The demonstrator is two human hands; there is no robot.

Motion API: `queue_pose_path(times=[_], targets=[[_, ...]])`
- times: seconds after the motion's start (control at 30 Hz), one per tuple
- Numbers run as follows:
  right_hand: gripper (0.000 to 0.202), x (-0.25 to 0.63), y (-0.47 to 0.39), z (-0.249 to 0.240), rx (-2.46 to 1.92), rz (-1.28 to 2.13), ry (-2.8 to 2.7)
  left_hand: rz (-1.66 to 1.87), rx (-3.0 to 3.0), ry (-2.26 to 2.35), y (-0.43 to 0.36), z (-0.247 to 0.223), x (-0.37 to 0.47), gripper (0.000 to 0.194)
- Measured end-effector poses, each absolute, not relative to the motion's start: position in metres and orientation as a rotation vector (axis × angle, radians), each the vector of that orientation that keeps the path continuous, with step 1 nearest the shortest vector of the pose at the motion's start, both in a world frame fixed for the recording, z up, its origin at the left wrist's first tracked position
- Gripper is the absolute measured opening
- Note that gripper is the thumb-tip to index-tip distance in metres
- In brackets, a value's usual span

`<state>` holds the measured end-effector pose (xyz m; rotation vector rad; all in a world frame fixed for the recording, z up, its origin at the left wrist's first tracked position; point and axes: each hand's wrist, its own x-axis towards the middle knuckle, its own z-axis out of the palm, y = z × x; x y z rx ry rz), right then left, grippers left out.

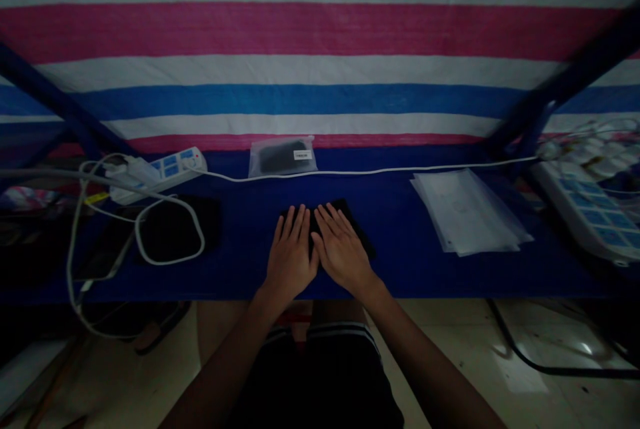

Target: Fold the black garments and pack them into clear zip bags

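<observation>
Both my hands lie flat, side by side, on a dark flat item on the blue table; it looks like black folded cloth, but most of it is covered. My left hand has its fingers stretched forward. Beside it, my right hand rests with extended fingers angled to the left, and the two thumbs nearly meet. Beyond them, a clear plastic bag with a dark item and a white label lies at the table's back. To the right is a small stack of empty-looking clear bags.
A white power strip with plugs and a phone on a cable lie left. Another power strip with tangled cords stands right. A white cable crosses the table's back. Blue frame posts and a striped sheet bound it.
</observation>
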<state>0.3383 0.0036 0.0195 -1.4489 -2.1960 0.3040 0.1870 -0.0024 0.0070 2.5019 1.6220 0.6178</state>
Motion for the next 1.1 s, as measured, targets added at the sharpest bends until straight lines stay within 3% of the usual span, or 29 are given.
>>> queue_pose_path(times=[0.43,1.1], targets=[[0.064,0.380,0.008,0.015,-1.677,0.157,-2.286,0.445,2.540,1.666,-0.004,0.018,0.186,0.058],[0.065,0.387,0.010,0.008,-1.552,0.157,-2.065,0.373,2.542,1.777,-0.007,0.028,0.182,0.056]])
